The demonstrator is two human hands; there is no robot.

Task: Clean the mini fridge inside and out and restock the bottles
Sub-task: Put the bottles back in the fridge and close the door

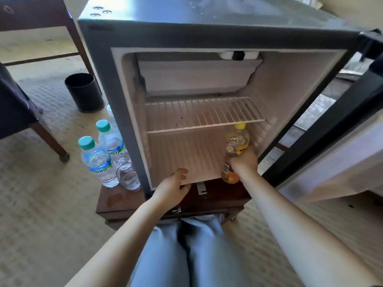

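At far left a black bin (84, 92) stands on the carpet, clear of the work. Beside the fridge (116, 83), on the wooden stand (116, 200), water bottles (97, 160) with green caps wait in a cluster with an empty glass (128, 177), probably parked within reach for restocking; a further bottle behind them is mostly hidden. The fridge stands open, its cavity bare except for a wire shelf (199, 114) and the freezer box (194, 76) above, which suggests the interior has been emptied for cleaning. The left hand (173, 188) rests at the front lip of the fridge floor, fingers loosely curled and grasping nothing, apparently steadying the person or the cabinet. The right hand (244, 160) is wrapped around the middle of a yellow-capped bottle (236, 148) of amber drink, held upright at the right front corner of the lower compartment, beneath the shelf; whether its base touches the floor cannot be told. That corner keeps the centre free for the remaining bottles. At far right the door (335, 129) hangs wide open.
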